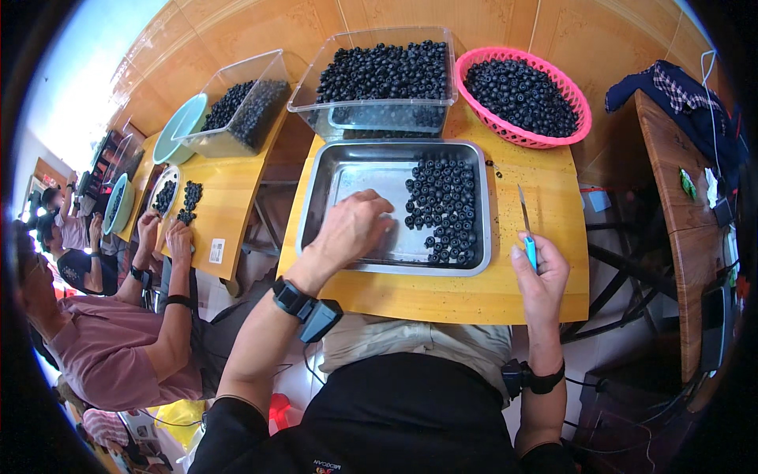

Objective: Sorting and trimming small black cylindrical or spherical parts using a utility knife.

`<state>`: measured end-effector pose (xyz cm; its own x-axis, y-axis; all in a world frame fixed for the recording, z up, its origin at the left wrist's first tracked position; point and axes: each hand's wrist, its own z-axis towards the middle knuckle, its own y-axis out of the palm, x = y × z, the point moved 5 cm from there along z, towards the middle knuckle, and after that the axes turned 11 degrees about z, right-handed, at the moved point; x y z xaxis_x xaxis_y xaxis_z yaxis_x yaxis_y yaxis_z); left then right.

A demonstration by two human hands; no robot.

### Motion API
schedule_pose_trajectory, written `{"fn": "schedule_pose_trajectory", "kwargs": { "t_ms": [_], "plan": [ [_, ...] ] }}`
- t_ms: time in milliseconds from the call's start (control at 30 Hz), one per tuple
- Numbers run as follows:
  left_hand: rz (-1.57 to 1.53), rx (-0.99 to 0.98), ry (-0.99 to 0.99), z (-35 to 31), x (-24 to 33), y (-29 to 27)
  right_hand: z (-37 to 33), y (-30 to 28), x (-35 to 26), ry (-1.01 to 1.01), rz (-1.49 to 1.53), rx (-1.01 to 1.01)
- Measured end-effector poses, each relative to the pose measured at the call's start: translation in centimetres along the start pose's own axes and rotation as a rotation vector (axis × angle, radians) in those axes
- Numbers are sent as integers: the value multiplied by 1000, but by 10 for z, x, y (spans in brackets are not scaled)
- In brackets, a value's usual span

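Observation:
A metal tray (320,186) lies on the yellow table in front of me, with blueberries (442,201) spread over its right half. Over the bare left part hangs my left hand (355,229). Its fingers are curled together and partly hidden, so whatever they may hold does not show. To the right of the tray, my right hand (543,272) is closed round the teal handle of a small knife (527,229). The thin blade points up and away from me.
Behind the tray stand a clear plastic bin (316,118) and a pink basket (580,103), both full of blueberries. Dark specks dot the yellow table (545,170). To the left, a person (118,340) handles berries at another table (209,217). A brown wooden table (671,205) stands at right.

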<state>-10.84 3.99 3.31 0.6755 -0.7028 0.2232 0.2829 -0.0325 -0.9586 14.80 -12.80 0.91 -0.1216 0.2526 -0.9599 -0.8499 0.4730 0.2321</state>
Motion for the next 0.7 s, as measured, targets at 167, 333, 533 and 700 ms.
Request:
{"fn": "schedule_pose_trajectory", "kwargs": {
  "t_ms": [167, 333, 533, 700],
  "plan": [
    [13, -59, 36, 7, 17, 18, -4, 3, 1, 7, -30, -26],
    [50, -99, 41, 13, 18, 23, -7, 5, 6, 11, -15, -26],
    [-72, -54, 39, 11, 23, 21, -11, 9, 13, 52, -5, -40],
    [-401, -16, -29, 4, 25, 14, -11, 16, 14, 37, 10, -85]
  ]
}}
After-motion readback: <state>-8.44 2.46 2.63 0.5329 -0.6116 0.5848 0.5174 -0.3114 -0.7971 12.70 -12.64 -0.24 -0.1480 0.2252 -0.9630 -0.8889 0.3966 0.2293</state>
